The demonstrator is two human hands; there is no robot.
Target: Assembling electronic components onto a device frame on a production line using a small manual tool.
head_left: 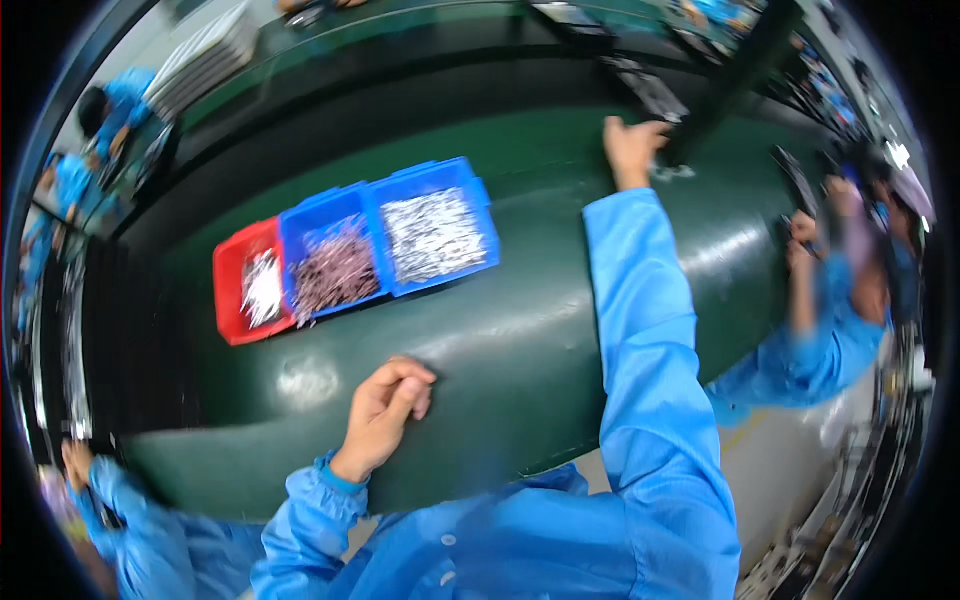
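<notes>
My right hand [633,152] is stretched far forward over the green worktop, its thumb and fingers apart. Just past its fingertips lies a long dark part [650,90] with metallic details; whether they touch I cannot tell. My left hand [388,408] hovers or rests near the front of the worktop, fingers curled in, and whatever may be inside is hidden. Beyond it, side by side, stand a red bin [229,290] with white slender pieces, a blue bin [290,225] with brownish-pink pieces, and another blue bin [487,225] full of silvery-white pieces.
The green worktop [500,350] has a dark belt [400,75] along its far side carrying more dark parts. A dark post [730,85] rises beside my right hand. Co-workers in blue sit at the right [835,330] and left [150,540].
</notes>
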